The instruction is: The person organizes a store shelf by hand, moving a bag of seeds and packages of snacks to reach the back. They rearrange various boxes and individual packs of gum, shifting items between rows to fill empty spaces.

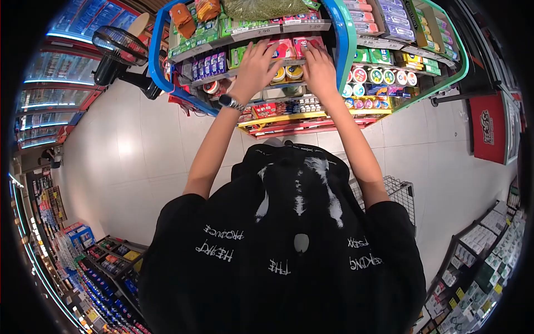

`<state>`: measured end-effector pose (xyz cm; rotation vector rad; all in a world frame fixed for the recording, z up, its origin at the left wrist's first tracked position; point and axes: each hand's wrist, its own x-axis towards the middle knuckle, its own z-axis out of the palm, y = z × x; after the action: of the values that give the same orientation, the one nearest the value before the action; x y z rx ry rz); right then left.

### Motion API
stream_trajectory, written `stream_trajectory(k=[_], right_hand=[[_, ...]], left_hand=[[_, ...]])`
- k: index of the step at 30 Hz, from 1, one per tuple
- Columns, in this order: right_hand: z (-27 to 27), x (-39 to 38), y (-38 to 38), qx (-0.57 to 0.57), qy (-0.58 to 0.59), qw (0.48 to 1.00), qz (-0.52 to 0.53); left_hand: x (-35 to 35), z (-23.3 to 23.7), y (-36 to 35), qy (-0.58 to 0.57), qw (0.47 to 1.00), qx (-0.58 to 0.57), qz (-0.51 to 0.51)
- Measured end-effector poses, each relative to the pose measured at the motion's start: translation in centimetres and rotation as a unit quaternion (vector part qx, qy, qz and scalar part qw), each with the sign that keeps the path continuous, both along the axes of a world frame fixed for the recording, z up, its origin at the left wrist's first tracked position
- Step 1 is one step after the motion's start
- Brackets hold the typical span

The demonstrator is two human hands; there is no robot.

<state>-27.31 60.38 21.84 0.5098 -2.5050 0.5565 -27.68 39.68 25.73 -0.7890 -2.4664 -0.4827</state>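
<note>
Both my hands reach onto a row of small packs in the blue-framed display rack. My left hand point(257, 72), with a watch point(231, 103) on its wrist, is open, its fingers spread between a green pack point(237, 56) and a pink pack point(284, 49). My right hand point(320, 71) lies with its fingers stretched over the red-pink packs point(305, 44) to the right; its fingertips seem to touch them. Round yellow-lidded tins point(293, 72) sit on the tier just below, between my hands. Neither hand has lifted anything.
Price strips point(267, 32) run along the rack's front above my hands. A green-framed rack point(461, 67) of candy adjoins on the right. A black fan point(119, 47) stands at left, drink coolers point(53, 97) behind it. A wire basket point(399, 195) is beside my right side.
</note>
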Motion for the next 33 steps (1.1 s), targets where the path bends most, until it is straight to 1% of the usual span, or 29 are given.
stream_trajectory(k=[2,4,5,7,8,9,11,13,15,17,19,20,21,23,24,25,27,28,29,30,31,33], right_hand=[[0.0,0.0,0.3,0.014,-0.01,1.0,0.011],[0.2,0.0,0.4,-0.006,0.018,1.0,0.019],[0.3,-0.1,0.4,-0.003,0.017,1.0,0.025],[1.4,-0.6,-0.1,0.012,-0.046,0.999,-0.001],[2.1,-1.4,-0.4,0.019,-0.081,0.996,-0.031],[2.1,-2.2,-0.7,0.023,-0.081,0.996,-0.024],[2.5,-4.2,-1.2,0.001,-0.007,1.0,-0.004],[1.5,-6.1,-1.3,0.013,-0.006,1.0,0.008],[1.2,-7.1,-1.5,-0.004,-0.059,0.998,0.02],[1.4,-7.0,-1.5,-0.011,-0.055,0.998,0.017],[1.4,-7.0,-1.4,0.0,-0.091,0.996,0.014],[1.6,-7.1,-1.3,0.004,-0.083,0.996,0.023],[2.2,-7.0,-1.3,0.004,-0.079,0.997,0.02],[3.4,-6.3,-1.6,-0.001,-0.126,0.991,0.039],[4.0,-5.8,-2.4,-0.043,-0.099,0.993,0.056],[3.9,-5.8,-3.1,-0.035,-0.047,0.996,0.074],[3.3,-5.2,-4.5,-0.024,-0.022,0.994,0.106],[2.6,-4.8,-5.2,-0.029,-0.011,0.996,0.09],[2.1,-4.6,-5.7,-0.033,0.001,0.997,0.073],[2.0,-4.6,-5.9,-0.023,-0.017,0.998,0.059],[2.2,-4.7,-6.0,-0.013,-0.015,0.999,0.049],[2.6,-4.7,-5.8,0.011,-0.04,0.998,0.055]], left_hand=[[-0.4,-1.4,1.0,0.014,1.0,0.014,0.004],[-0.4,-2.6,1.6,-0.042,0.999,-0.029,0.015],[-0.5,-3.2,1.7,-0.044,0.999,-0.025,0.021],[-0.2,-3.4,1.6,-0.018,1.0,-0.002,0.019],[-0.2,-3.5,1.6,-0.016,0.999,-0.011,0.026],[-0.1,-3.6,1.7,-0.015,0.999,-0.007,0.033],[-0.3,-3.4,1.9,-0.017,0.999,-0.008,0.039],[-0.2,-3.6,1.9,-0.019,0.999,0.003,0.044],[-0.1,-3.7,2.0,0.004,0.999,0.023,0.042],[0.3,-3.5,2.1,-0.004,0.999,0.017,0.047],[1.6,-2.5,2.2,-0.071,0.996,0.003,0.057],[2.7,-2.1,2.0,-0.083,0.994,0.054,0.036],[4.1,-1.4,1.9,-0.06,0.994,0.087,0.034],[6.9,-0.8,1.7,-0.055,0.985,0.158,0.048],[8.4,-1.3,1.5,-0.092,0.979,0.17,0.064],[9.7,-2.0,1.3,-0.131,0.972,0.181,0.078],[11.6,-2.6,0.7,-0.213,0.957,0.182,0.07],[12.3,-2.5,0.2,-0.21,0.959,0.18,0.064],[12.6,-2.3,-0.2,-0.236,0.948,0.197,0.075],[12.8,-2.0,-0.7,-0.26,0.937,0.215,0.087],[12.7,-1.4,-1.0,-0.221,0.938,0.257,0.074],[13.0,0.2,-1.7,-0.271,0.9,0.331,0.079]])
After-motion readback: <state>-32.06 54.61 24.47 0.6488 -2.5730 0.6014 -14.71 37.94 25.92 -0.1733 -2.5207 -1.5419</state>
